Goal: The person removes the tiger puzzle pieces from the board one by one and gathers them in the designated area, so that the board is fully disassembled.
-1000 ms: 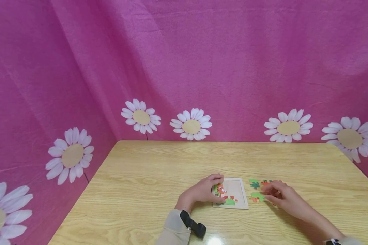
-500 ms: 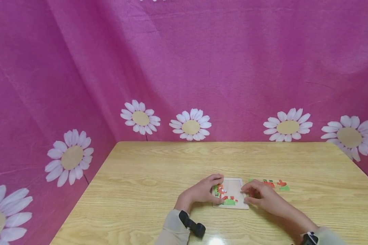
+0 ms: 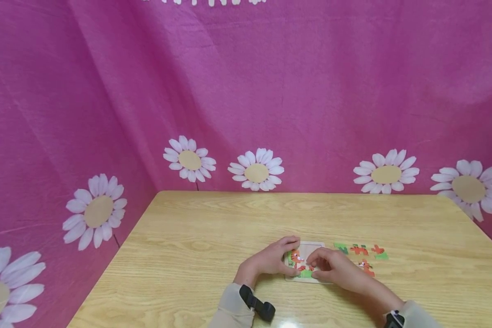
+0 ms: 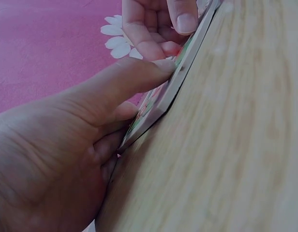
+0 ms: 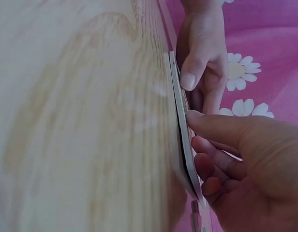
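A small wooden puzzle tray point(image 3: 310, 248) lies on the table, with orange and green pieces point(image 3: 296, 257) fitted along its left and near sides. My left hand point(image 3: 269, 259) holds the tray at its left, thumb at the near rim and fingers toward the far side. Over the right half of the tray, my right hand point(image 3: 339, 269) pinches a puzzle piece, mostly hidden by the fingers. In the right wrist view, the thumb of this hand point(image 5: 258, 159) is close against the tray's face. The left wrist view shows the left thumb pressing on the tray's edge point(image 4: 174, 92).
Right of the tray lie several loose puzzle pieces: a green one point(image 3: 341, 248), an orange one point(image 3: 359, 249), an orange and green one point(image 3: 379, 252) and another orange one point(image 3: 366, 267). A pink curtain with white flowers point(image 3: 256, 172) stands behind the wooden table point(image 3: 188, 237).
My right hand has moved left from the loose pieces to over the tray. An orange and green piece is gone from its spot beside the tray. The left hand has stayed in place.
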`<state>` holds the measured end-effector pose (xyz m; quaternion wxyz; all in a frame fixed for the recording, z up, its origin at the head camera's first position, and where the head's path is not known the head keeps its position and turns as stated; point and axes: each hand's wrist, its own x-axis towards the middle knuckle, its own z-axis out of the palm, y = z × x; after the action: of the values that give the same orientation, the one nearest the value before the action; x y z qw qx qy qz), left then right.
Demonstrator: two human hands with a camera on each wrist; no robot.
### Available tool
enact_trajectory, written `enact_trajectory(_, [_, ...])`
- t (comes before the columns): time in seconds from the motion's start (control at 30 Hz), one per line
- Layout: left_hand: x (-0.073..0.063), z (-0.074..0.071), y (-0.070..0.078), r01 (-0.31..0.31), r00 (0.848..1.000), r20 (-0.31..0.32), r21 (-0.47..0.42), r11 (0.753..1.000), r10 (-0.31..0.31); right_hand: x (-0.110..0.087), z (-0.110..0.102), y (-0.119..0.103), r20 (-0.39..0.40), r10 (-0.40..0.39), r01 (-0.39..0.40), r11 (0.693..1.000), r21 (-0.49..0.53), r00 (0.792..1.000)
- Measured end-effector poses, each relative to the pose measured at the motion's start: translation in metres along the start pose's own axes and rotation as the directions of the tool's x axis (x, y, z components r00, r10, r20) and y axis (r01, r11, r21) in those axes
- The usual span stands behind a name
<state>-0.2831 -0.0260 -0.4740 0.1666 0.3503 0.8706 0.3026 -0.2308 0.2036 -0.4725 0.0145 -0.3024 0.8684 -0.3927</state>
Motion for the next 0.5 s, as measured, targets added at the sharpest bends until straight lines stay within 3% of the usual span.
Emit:
enact_trajectory(0.17, [-0.0003,0.0002,0.0008,-0.010,1.000,0.001,0.015,1.000,0.010,0.0012,0.0026,0.0022,-0.014,-0.065,0.065,0.998,0.003,0.998])
enact_trajectory(0.5, [0.0000,-0.0001,0.0005,-0.021,1.000,-0.002,0.022,1.000,0.021,0.0031,0.0001,-0.0069,0.049,0.036,-0.035,0.999,-0.021,0.998])
